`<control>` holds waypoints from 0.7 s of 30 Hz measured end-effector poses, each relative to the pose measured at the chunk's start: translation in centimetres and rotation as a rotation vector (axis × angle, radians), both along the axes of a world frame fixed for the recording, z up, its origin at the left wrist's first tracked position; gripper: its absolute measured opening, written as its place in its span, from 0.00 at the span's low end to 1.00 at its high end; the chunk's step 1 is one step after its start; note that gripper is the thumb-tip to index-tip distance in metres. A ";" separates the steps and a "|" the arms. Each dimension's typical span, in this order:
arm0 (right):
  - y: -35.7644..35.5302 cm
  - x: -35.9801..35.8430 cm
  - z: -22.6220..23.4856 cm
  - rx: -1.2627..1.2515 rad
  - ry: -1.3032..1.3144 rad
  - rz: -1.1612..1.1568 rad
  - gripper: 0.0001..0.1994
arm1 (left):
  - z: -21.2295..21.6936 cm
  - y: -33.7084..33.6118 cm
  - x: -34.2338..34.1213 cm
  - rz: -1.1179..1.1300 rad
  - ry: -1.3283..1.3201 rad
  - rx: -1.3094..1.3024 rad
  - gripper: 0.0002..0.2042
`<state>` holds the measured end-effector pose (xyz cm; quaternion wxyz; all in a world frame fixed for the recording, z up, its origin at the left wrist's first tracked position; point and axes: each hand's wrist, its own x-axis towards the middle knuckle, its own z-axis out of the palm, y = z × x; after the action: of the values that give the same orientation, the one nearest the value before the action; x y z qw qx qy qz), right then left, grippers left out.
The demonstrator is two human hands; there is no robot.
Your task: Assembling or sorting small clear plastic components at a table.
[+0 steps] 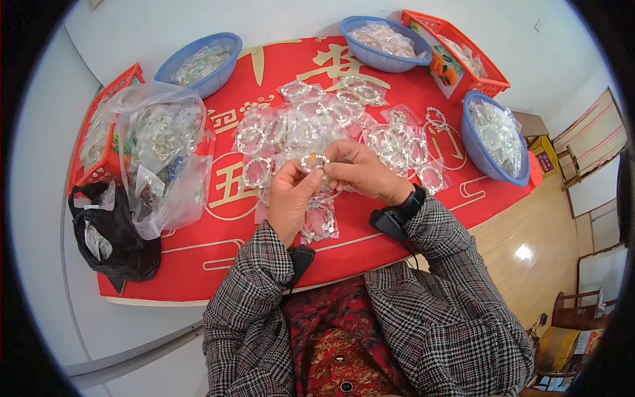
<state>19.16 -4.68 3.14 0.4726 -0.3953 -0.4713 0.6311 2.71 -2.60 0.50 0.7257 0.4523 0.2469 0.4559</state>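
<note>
- While both hands meet over the middle of the red surface (pixel 198 264), a beaded bracelet (pixel 313 161) with pale beads and one amber bead sits between them, held just above the pile of bagged ones.
- Left hand (pixel 291 195): fingers curled up and pinching the near-left side of the bracelet, thumb pressed against it.
- Right hand (pixel 360 173): fingers pressed together on the bracelet's right side, pinching it from the top. There's a black band on that wrist and a black device strapped just below it.
- Right under and beyond the hands is a heap of clear packets with bracelets (pixel 311 119) spread across the cloth, a few more loose ones off to the right (pixel 433 119).
- Big crumpled clear plastic bag (pixel 162 152) full of stuff sits to the left, with a black plastic bag (pixel 116 235) just beside it near the edge.
- Three blue baskets: one far left (pixel 202 63), one at the top (pixel 383 43), one on the right (pixel 496 139), all with packets in them.
- Two red crates, one on the left edge (pixel 99 126) and one top right (pixel 456 53).
- Sleeves are a grey checked jacket, both forearms coming in from the bottom.
</note>
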 end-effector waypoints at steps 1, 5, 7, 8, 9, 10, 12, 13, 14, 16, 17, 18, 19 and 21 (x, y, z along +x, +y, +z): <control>0.0 0.0 0.1 0.000 -0.005 0.010 0.06 | 0.0 -0.1 0.0 0.002 0.002 -0.002 0.07; -0.1 0.3 0.5 0.006 -0.049 0.002 0.06 | 0.4 -0.2 0.1 0.049 0.016 0.015 0.06; 0.0 0.7 0.8 0.028 -0.128 -0.058 0.05 | 0.8 -0.3 0.2 0.075 0.054 0.023 0.04; -0.1 0.8 0.9 0.026 -0.126 -0.059 0.05 | 0.8 -0.3 0.2 0.086 0.072 0.027 0.04; -0.2 0.9 1.2 0.052 -0.156 -0.077 0.06 | 0.7 -0.2 0.2 0.085 0.075 0.025 0.04; -0.3 1.0 1.3 0.077 -0.186 -0.096 0.06 | 0.5 0.0 -0.1 0.037 0.058 -0.016 0.03; -0.1 1.7 1.3 0.100 -0.212 -0.118 0.06 | 0.1 0.4 -0.5 -0.059 0.025 -0.098 0.03; 0.1 2.3 1.1 0.185 -0.267 -0.051 0.07 | 0.2 0.4 -0.6 -0.066 0.030 -0.099 0.03; 0.2 2.8 1.2 0.270 -0.321 0.017 0.08 | 0.6 0.3 -0.7 -0.117 0.065 -0.137 0.03; 0.3 3.4 0.9 0.352 -0.372 0.078 0.08 | 1.1 0.1 -0.7 -0.219 0.135 -0.210 0.03; 0.3 3.4 0.8 0.282 -0.313 0.010 0.08 | 1.0 0.1 -0.6 -0.225 0.139 -0.211 0.03; 0.4 3.2 0.8 0.214 -0.254 -0.054 0.08 | 0.8 0.1 -0.5 -0.232 0.114 -0.198 0.03; 0.4 3.1 0.7 0.145 -0.194 -0.116 0.08 | 0.7 0.0 -0.4 -0.238 0.088 -0.184 0.03; 0.5 2.8 0.7 0.133 -0.124 -0.158 0.08 | 0.6 -0.1 -0.3 -0.244 0.065 -0.170 0.03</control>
<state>21.91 -4.21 3.81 0.5162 -0.4373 -0.5076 0.5335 2.38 -2.70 1.07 0.8030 0.4304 0.2511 0.3271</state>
